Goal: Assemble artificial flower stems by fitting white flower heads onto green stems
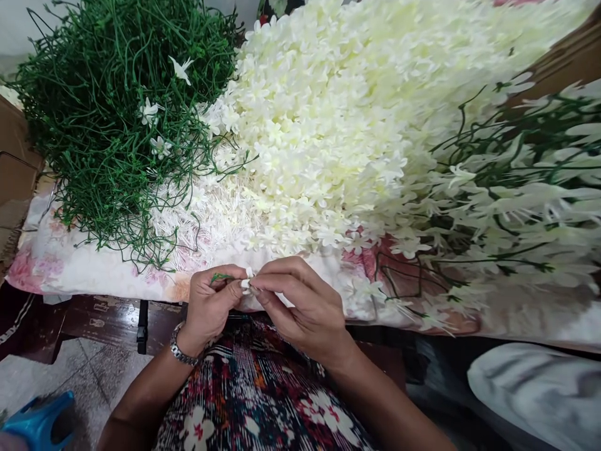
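Observation:
My left hand (pixel 210 308), with a metal watch band at the wrist, is closed around a green artificial flower stem (pixel 220 277). Its thumb and forefinger pinch near the stem's tip. From the other side, the fingers of my right hand (pixel 305 307) are closed on a small white flower part (pixel 246 284) at that tip. Both hands meet over the front edge of the cloth. Just beyond them lie thin white stamen-like strands (pixel 201 216) and a wide heap of white artificial blossoms (pixel 323 125). The fingers partly hide how the white part sits on the stem.
A tall pile of green stems (pixel 117 81) stands at the back left, beside a cardboard box (pixel 16 169). Finished-looking white flowers on stems (pixel 507 219) lie at the right. Floral cloth (pixel 113 269) covers the work surface. A blue plastic object (pixel 42 423) is at lower left.

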Action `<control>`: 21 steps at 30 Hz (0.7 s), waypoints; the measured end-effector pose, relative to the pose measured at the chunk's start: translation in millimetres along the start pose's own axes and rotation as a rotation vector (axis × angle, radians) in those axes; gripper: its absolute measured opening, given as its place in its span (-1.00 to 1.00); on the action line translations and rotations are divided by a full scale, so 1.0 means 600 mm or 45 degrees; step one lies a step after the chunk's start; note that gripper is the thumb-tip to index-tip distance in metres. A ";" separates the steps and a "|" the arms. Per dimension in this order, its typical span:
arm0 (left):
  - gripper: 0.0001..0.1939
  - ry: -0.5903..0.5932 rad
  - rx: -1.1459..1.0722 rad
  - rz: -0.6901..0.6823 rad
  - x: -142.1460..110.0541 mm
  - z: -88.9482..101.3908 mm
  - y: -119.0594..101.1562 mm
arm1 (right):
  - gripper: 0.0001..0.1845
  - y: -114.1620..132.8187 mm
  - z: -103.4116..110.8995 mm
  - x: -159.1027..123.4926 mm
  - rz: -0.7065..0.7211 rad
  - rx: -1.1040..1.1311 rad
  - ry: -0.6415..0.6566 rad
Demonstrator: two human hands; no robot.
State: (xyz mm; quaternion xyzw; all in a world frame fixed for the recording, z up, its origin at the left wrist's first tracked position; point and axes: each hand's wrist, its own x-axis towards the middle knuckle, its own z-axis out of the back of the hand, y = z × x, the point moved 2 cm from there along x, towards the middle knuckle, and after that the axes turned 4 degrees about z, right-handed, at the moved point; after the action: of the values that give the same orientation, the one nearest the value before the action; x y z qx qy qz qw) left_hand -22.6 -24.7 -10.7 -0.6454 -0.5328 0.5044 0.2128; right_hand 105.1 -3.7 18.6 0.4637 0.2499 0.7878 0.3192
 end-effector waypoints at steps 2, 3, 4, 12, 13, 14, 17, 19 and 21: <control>-0.81 0.009 0.004 -0.016 0.000 0.000 0.001 | -0.75 -0.001 0.002 0.001 -0.003 0.023 0.039; -0.82 0.007 -0.007 -0.016 0.000 0.000 0.000 | -0.75 -0.001 0.004 0.002 -0.017 0.035 0.062; -0.83 -0.002 -0.025 -0.009 0.000 -0.001 0.000 | -0.74 -0.002 0.007 0.003 -0.041 0.046 0.081; -0.89 -0.089 0.026 -0.155 -0.001 0.004 -0.001 | -0.52 -0.005 0.003 0.008 -0.131 -0.023 0.216; -0.90 -0.085 0.061 -0.191 -0.002 0.006 0.001 | -0.62 -0.005 0.002 0.008 -0.128 -0.018 0.191; -0.92 -0.073 0.096 -0.222 -0.002 0.007 0.003 | -0.70 -0.005 0.001 0.008 -0.130 -0.007 0.164; -0.96 -0.025 0.215 -0.308 -0.003 0.010 0.007 | -0.80 -0.005 0.002 0.007 -0.153 0.032 0.149; -0.97 -0.004 0.297 -0.368 -0.004 0.009 0.005 | -0.82 -0.004 0.003 0.007 -0.163 0.051 0.148; -0.96 0.009 0.396 -0.403 -0.005 0.007 0.000 | -0.83 -0.005 0.003 0.006 -0.163 0.053 0.132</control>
State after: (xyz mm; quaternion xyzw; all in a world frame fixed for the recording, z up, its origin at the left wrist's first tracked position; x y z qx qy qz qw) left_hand -26.0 -28.7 -11.3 -0.5148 -0.5426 0.5385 0.3880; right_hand 106.1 0.8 19.4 0.4118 0.3115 0.7834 0.3459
